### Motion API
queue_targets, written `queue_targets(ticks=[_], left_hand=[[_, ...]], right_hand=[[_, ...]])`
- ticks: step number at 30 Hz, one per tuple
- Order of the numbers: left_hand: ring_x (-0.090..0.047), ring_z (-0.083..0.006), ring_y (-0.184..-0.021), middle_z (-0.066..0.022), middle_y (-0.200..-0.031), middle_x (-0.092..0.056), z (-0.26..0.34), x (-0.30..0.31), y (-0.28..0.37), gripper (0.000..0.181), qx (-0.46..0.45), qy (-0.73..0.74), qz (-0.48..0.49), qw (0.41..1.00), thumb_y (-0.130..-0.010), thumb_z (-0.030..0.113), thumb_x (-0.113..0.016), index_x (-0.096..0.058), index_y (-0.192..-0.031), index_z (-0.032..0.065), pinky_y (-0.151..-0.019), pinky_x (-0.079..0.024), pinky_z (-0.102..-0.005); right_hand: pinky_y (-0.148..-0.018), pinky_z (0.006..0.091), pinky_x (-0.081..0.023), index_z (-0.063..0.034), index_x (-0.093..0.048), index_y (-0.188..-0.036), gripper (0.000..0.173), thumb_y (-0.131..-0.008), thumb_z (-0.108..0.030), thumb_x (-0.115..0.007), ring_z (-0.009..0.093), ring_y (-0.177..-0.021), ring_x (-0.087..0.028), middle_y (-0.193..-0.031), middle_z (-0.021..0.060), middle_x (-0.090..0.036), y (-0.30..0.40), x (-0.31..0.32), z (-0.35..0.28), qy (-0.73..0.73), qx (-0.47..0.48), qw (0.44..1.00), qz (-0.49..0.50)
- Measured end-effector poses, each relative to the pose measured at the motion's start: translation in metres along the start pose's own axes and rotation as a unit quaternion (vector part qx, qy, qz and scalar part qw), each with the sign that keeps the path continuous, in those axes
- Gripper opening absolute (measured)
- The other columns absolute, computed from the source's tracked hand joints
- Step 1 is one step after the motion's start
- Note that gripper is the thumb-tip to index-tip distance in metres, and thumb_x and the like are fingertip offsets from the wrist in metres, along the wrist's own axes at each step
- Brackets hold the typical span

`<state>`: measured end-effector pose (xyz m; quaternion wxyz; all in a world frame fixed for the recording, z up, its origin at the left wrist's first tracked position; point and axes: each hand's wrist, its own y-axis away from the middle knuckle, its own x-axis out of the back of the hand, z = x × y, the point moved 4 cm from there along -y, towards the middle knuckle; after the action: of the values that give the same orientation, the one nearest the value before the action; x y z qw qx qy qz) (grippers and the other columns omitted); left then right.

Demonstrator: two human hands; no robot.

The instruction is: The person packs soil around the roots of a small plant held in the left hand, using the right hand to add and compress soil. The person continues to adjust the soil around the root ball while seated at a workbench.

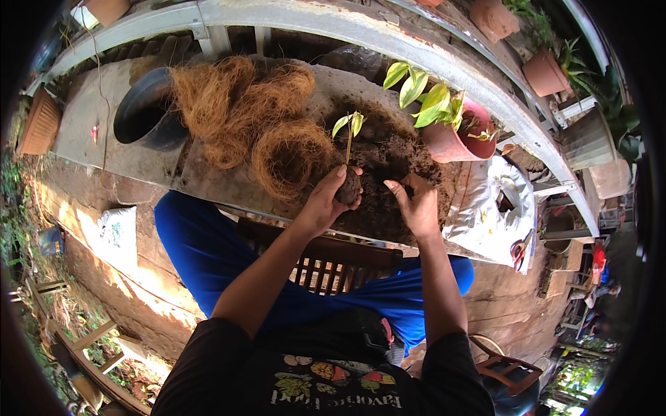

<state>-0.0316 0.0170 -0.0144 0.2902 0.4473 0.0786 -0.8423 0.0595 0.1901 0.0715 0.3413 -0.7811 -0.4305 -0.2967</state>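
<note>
My left hand (323, 200) is closed around a dark ball of soil (349, 189). A small seedling (349, 136) rises from the ball on a thin stem with a few green leaves. To its right, my right hand (418, 202) hovers at the loose dark potting soil (390, 153) heaped on the slab, thumb pointing left and fingers curled. Whether anything is between those fingers is hidden. Left of my left hand lies a ring of brown coconut fibre (292, 156), touching a larger tangle of fibre (242, 104).
A black plastic pot (148, 112) lies tipped at left on the concrete slab (83, 125). A pink pot (458, 139) with a variegated plant leans at right. Beyond it are a white sack (486, 208) and red-handled pruning shears (517, 252). A metal rail (312, 18) crosses behind.
</note>
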Motion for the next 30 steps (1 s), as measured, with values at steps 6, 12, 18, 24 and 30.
queue_targets(ticks=[6, 12, 18, 24, 30], left_hand=[[-0.061, -0.0189, -0.09, -0.0087, -0.103, -0.065, -0.004, 0.004, -0.004, 0.044, -0.001, 0.008, -0.026, 1.0, -0.11, 0.041, -0.04, -0.055, -0.133, 0.0065, -0.085, -0.049, -0.0345], [-0.061, -0.0192, -0.096, -0.0109, -0.112, -0.065, -0.002, -0.002, -0.001, 0.044, -0.011, 0.013, -0.046, 0.999, -0.11, 0.039, -0.039, -0.05, -0.138, 0.0076, -0.086, -0.048, -0.0346], [-0.061, -0.0188, -0.098, -0.0117, -0.114, -0.065, -0.004, -0.002, -0.001, 0.042, -0.008, -0.018, -0.054, 0.998, -0.109, 0.038, -0.04, -0.05, -0.139, 0.0091, -0.086, -0.047, -0.0349], [-0.061, -0.0186, -0.099, -0.0115, -0.115, -0.066, -0.004, -0.002, 0.0, 0.043, -0.005, -0.031, -0.043, 0.999, -0.11, 0.039, -0.039, -0.05, -0.14, 0.0097, -0.086, -0.047, -0.0342], [-0.061, -0.0182, -0.099, -0.0127, -0.116, -0.066, -0.002, -0.005, -0.001, 0.043, -0.012, -0.036, -0.074, 0.997, -0.11, 0.037, -0.037, -0.05, -0.141, 0.0091, -0.086, -0.047, -0.0338]], right_hand=[[-0.069, 0.0366, -0.049, 0.0031, -0.07, -0.099, 0.028, -0.081, -0.013, -0.084, 0.025, -0.074, -0.062, -0.087, 0.0167, -0.066, -0.002, -0.003, 0.0, -0.127, 0.064, 0.989, -0.035], [-0.073, 0.0362, -0.049, 0.0036, -0.07, -0.11, 0.035, -0.08, -0.011, -0.084, 0.028, -0.078, -0.063, -0.09, 0.0172, -0.065, -0.004, -0.001, -0.009, -0.094, 0.021, 0.991, -0.089], [-0.069, 0.0336, -0.052, 0.0052, -0.068, -0.1, 0.027, -0.084, -0.011, -0.082, 0.022, -0.075, -0.066, -0.087, 0.0159, -0.066, 0.001, -0.016, 0.014, -0.144, 0.055, 0.988, -0.025], [-0.054, 0.0268, -0.058, 0.0065, -0.066, -0.1, 0.02, -0.095, -0.012, -0.072, 0.008, -0.065, -0.063, -0.078, 0.0086, -0.067, -0.001, -0.027, 0.02, -0.267, -0.078, 0.959, -0.059], [-0.054, 0.0282, -0.056, 0.004, -0.067, -0.113, 0.023, -0.101, -0.015, -0.064, 0.012, -0.061, -0.065, -0.073, 0.0098, -0.064, -0.001, -0.022, 0.022, -0.231, -0.149, 0.959, -0.068]])
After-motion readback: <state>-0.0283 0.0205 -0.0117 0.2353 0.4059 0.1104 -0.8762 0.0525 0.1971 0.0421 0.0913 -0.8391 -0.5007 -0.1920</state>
